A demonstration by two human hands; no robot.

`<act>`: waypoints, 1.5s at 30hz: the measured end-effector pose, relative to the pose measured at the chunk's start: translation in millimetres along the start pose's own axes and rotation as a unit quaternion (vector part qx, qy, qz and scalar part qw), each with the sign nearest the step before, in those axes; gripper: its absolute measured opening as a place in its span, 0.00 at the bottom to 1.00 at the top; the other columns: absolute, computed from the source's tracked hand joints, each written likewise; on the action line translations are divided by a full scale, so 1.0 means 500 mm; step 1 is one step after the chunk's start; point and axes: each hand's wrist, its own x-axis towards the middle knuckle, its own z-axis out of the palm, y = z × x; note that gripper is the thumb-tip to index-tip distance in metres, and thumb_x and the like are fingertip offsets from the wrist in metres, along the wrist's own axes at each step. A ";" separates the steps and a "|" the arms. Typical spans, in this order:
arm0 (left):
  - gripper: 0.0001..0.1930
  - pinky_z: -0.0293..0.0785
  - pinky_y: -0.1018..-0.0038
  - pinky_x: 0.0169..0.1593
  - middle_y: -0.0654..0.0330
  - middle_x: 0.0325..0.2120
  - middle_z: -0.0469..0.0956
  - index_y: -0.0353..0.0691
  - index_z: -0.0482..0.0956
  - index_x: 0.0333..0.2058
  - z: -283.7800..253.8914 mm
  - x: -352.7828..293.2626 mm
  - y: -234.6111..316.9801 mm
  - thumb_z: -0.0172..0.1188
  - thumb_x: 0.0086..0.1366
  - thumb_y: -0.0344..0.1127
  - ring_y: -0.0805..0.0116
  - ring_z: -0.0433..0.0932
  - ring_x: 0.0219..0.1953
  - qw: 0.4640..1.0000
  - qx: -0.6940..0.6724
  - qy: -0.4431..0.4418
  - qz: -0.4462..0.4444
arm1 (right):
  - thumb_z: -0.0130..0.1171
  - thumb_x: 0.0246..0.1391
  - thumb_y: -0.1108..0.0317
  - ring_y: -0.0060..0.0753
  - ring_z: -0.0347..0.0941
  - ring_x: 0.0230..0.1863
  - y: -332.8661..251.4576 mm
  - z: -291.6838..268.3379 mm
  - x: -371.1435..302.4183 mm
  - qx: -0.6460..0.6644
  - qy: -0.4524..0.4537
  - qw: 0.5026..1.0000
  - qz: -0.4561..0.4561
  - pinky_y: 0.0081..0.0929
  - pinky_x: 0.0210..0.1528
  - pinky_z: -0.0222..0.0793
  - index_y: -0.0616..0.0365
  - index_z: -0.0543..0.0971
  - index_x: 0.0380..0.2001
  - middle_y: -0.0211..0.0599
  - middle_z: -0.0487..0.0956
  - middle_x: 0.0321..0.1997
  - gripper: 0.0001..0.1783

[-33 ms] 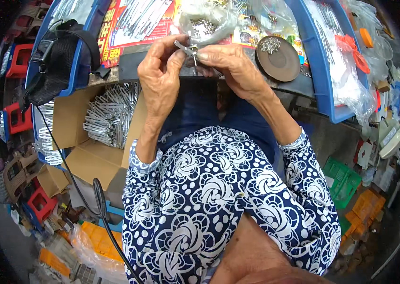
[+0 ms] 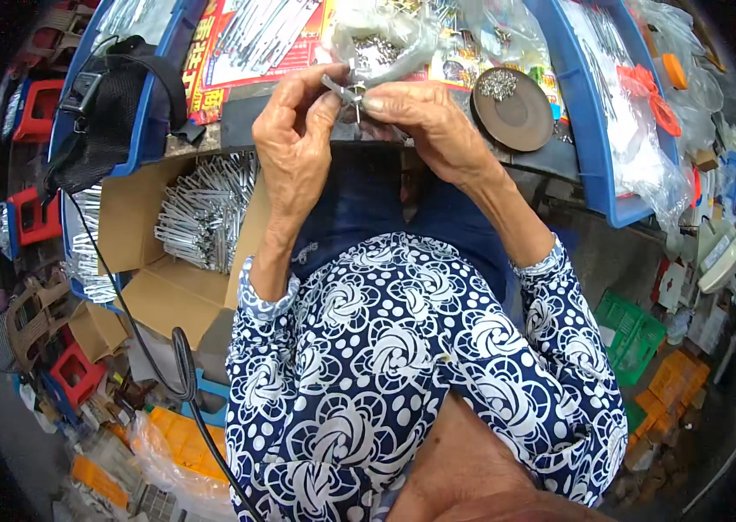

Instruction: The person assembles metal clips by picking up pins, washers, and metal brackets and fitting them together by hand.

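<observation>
both hands meet at twelve o'clock in the view, raised just above the near edge of the counter (image 2: pixel 551 161). the left hand (image 2: pixel 294 143) is closed in a pinch on a small grey metal strip part (image 2: pixel 339 87), thumb and forefinger clamping it so that its end points to three o'clock. the right hand (image 2: pixel 424 122) is closed likewise, its fingertips pressing a thin silver pin (image 2: pixel 357 106) against that part; the pin hangs downward between the two hands. the grip looks chosen to steady the part while the pin is lined up, judged from the close fingertip contact.

at one o'clock of the hands a round brown dish (image 2: pixel 514 111) holds a small heap of tiny silver fasteners, within easy reach of the right hand. directly behind the hands lies a clear plastic bag of metal pieces (image 2: pixel 385 43). at nine o'clock, lower down, an open cardboard box (image 2: pixel 137 222) holds a pile of long silver metal pieces (image 2: pixel 202 209), placed beside the left knee. a blue plastic tray (image 2: pixel 598 130) frames the work surface.
</observation>
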 end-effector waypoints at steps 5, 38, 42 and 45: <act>0.09 0.67 0.83 0.36 0.62 0.29 0.73 0.33 0.72 0.36 -0.017 0.000 0.035 0.50 0.56 0.22 0.78 0.71 0.33 0.997 0.042 0.025 0.059 | 0.53 0.48 0.65 0.18 0.66 0.26 -0.046 0.026 0.003 -0.099 0.008 0.994 -0.040 0.17 0.30 0.61 0.69 0.75 0.30 0.31 0.74 0.24 0.15; 0.06 0.72 0.84 0.23 0.59 0.19 0.75 0.31 0.68 0.29 -0.022 -0.034 -0.060 0.54 0.51 0.21 0.78 0.75 0.21 0.996 0.020 0.024 -0.086 | 0.52 0.45 0.69 0.37 0.68 0.30 0.064 0.000 0.040 -0.423 -0.003 0.883 -0.204 0.26 0.34 0.63 0.67 0.73 0.31 0.43 0.73 0.28 0.11; 0.05 0.72 0.84 0.22 0.60 0.19 0.75 0.31 0.68 0.28 -0.032 -0.033 -0.059 0.54 0.52 0.22 0.79 0.74 0.20 0.993 0.002 0.011 -0.115 | 0.52 0.43 0.70 0.39 0.68 0.29 0.063 0.005 0.042 -0.421 0.000 0.885 -0.201 0.28 0.34 0.63 0.67 0.74 0.28 0.43 0.73 0.26 0.11; 0.04 0.72 0.85 0.22 0.59 0.19 0.75 0.30 0.68 0.26 -0.038 -0.035 -0.066 0.54 0.52 0.22 0.79 0.74 0.21 0.992 -0.030 -0.004 -0.125 | 0.53 0.42 0.70 0.38 0.68 0.27 0.071 0.005 0.045 -0.419 -0.007 0.883 -0.212 0.29 0.32 0.63 0.67 0.74 0.27 0.42 0.73 0.23 0.10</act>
